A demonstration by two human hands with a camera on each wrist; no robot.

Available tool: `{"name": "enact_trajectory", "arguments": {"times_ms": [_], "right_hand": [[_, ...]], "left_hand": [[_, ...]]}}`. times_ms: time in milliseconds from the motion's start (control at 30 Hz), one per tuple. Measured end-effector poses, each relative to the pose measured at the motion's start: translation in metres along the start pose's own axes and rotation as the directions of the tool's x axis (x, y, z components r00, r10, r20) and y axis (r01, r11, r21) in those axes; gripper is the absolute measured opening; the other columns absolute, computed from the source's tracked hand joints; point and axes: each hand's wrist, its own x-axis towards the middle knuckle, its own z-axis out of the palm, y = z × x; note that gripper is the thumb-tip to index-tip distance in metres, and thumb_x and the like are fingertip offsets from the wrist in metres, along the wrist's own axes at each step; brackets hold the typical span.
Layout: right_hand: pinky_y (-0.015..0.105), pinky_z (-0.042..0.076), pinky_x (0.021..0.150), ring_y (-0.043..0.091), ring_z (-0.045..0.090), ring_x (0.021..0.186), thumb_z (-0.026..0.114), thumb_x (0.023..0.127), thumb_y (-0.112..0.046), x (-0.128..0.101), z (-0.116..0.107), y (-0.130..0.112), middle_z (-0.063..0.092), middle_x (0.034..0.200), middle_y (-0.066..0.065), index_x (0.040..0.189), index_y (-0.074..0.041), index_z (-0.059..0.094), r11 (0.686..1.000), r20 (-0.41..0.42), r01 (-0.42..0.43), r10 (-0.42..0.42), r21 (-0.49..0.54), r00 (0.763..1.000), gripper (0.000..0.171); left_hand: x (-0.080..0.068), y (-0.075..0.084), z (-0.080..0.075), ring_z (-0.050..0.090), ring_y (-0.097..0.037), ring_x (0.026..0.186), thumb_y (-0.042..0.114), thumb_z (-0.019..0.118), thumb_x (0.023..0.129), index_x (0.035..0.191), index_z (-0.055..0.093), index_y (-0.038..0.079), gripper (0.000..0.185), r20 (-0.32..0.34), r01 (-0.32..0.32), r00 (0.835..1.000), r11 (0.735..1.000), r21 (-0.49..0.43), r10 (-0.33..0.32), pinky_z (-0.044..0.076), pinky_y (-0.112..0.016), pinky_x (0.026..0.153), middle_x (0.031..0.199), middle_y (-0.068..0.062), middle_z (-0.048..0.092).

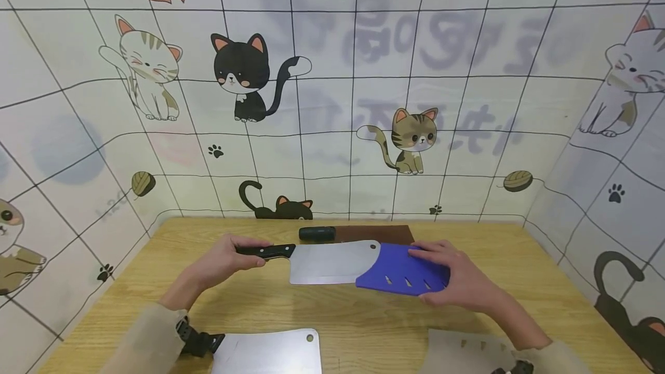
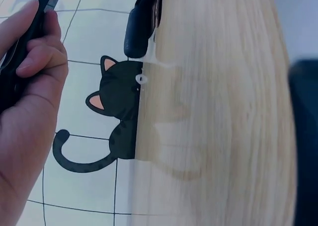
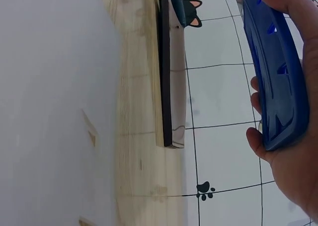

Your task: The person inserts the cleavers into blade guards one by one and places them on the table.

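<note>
My left hand (image 1: 220, 267) grips the black handle of a cleaver (image 1: 327, 261), held level above the table with its broad steel blade to the right. Around the blade's right end sits a blue blade cover (image 1: 397, 270) with small slots. My right hand (image 1: 457, 276) holds this cover at its right end, fingers along the top and thumb underneath. In the right wrist view the blue cover (image 3: 278, 77) lies against the palm. The left wrist view shows fingers curled round the black handle (image 2: 22, 47).
Behind, at the table's (image 1: 363, 316) far edge, lies a knife with a dark green handle (image 1: 317, 234) and a brown broad part (image 1: 371, 232). Another cleaver (image 1: 270, 354) lies front left. A whitish slotted cover (image 1: 467, 351) lies front right. Cat-print walls enclose the table.
</note>
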Motion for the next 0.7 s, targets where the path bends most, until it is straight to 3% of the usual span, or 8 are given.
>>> {"name": "enact_trajectory", "arguments": {"times_ms": [167,333,567,700], "right_hand": [[0.056,0.042,0.092,0.031,0.047,0.129,0.093,0.067,-0.037,0.001,-0.001,0.000,0.056,0.147,0.007,0.138,-0.020,0.067,1.000,-0.018,0.004,-0.004,-0.005,1.000,0.077],[0.054,0.044,0.090,0.034,0.048,0.128,0.094,0.065,-0.037,0.000,-0.006,0.004,0.058,0.145,0.006,0.137,-0.021,0.068,1.000,-0.014,0.024,-0.024,-0.013,1.000,0.078],[0.042,0.047,0.092,0.023,0.049,0.129,0.094,0.063,-0.036,-0.001,-0.009,0.010,0.060,0.143,0.001,0.136,-0.022,0.069,0.998,0.008,0.060,-0.060,-0.001,0.998,0.079],[0.039,0.046,0.092,0.015,0.048,0.130,0.093,0.064,-0.035,-0.003,-0.010,0.009,0.060,0.143,-0.004,0.137,-0.026,0.069,0.995,0.080,0.074,-0.079,0.064,0.994,0.077]], "left_hand": [[0.002,0.001,0.001,0.061,-0.018,0.091,0.008,0.078,0.090,0.129,0.068,-0.005,0.042,0.012,-0.026,1.000,0.999,-0.035,0.026,0.051,-0.029,0.076,0.119,-0.019,0.068],[0.003,0.002,0.002,0.058,-0.017,0.088,0.008,0.079,0.088,0.129,0.069,-0.004,0.044,0.069,-0.065,0.996,0.998,0.025,0.063,0.048,-0.027,0.073,0.115,-0.014,0.072],[0.004,0.006,0.000,0.061,-0.014,0.092,0.008,0.078,0.089,0.129,0.069,-0.003,0.043,0.117,-0.073,0.991,0.995,0.070,0.065,0.050,-0.026,0.078,0.122,-0.017,0.070],[0.007,0.007,-0.001,0.064,-0.014,0.098,0.007,0.078,0.088,0.126,0.072,-0.001,0.040,0.167,-0.088,0.983,0.992,0.094,0.071,0.053,-0.027,0.082,0.125,-0.018,0.069]]}}
